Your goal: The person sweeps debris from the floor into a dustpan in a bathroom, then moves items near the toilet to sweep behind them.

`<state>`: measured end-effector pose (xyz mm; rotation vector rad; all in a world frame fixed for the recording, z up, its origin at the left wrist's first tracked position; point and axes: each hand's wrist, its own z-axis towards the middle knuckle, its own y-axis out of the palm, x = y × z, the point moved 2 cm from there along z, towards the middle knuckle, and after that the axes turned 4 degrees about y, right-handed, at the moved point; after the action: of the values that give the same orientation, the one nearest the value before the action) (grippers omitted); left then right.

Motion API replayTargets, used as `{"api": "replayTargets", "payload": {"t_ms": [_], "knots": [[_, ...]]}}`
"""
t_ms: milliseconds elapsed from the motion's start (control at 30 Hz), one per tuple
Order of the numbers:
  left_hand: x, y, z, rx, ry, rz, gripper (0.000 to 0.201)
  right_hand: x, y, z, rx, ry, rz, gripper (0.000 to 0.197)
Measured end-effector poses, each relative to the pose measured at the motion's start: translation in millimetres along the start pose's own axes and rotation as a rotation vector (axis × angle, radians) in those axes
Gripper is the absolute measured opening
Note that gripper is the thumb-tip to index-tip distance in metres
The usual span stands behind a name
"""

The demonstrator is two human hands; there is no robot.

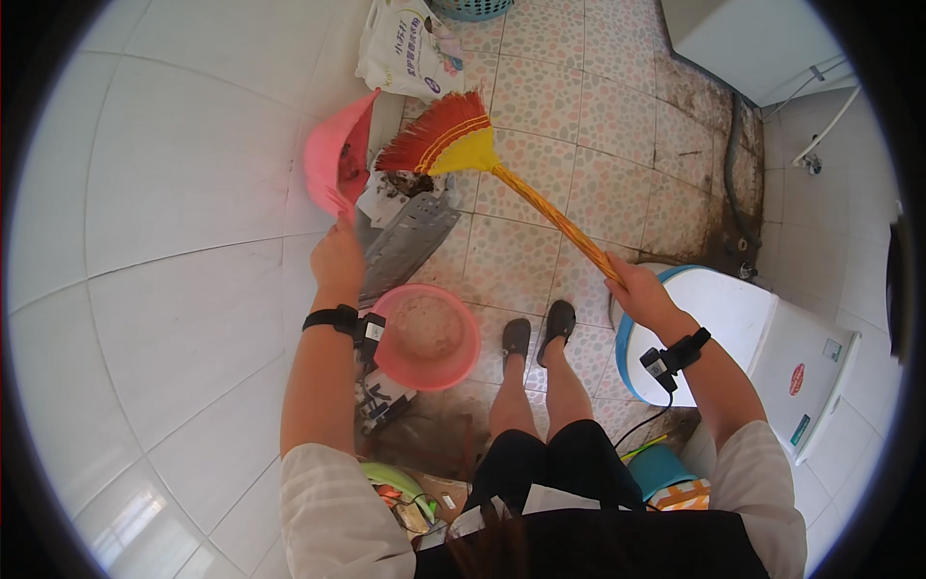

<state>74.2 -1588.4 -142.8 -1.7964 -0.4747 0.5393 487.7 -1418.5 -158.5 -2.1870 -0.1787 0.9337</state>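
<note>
My right hand is closed around the end of a broom's yellow-brown handle. The broom's red and yellow head fans out over the tiled floor, beside dark debris on a pale sheet. My left hand grips the near rim of a pink plastic basin, tipped with its opening toward the broom. Some dark bits show inside it. Next to my left hand lies a grey, folded-looking plastic piece, which partly borders the debris.
A second pink basin holding murky liquid stands before my feet. A white bag and a blue basket are at the far end. A white appliance stands at right, a teal bucket near my legs. White tiled wall runs along the left.
</note>
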Motion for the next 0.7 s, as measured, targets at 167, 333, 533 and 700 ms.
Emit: {"api": "replayTargets", "payload": {"t_ms": [167, 333, 533, 700], "knots": [[3.9, -3.7, -0.9, 0.055, 0.026, 0.012, 0.032, -1.0, 3.4, 8.1, -0.046, -0.011, 0.014, 0.045], [8.6, -26.4, -15.6, 0.060, 0.042, -0.015, 0.028, -0.7, 3.8, 10.4, -0.040, 0.017, -0.105, 0.044], [-10.3, -6.3, -29.2, 0.127, 0.011, -0.019, 0.024, 14.3, 15.0, -1.7, 0.020, 0.037, -0.149, 0.046], [-9.8, 6.6, -35.7, 0.142, -0.013, -0.043, 0.023, 5.0, 11.4, 3.1, 0.004, 0.039, -0.299, 0.051]]}}
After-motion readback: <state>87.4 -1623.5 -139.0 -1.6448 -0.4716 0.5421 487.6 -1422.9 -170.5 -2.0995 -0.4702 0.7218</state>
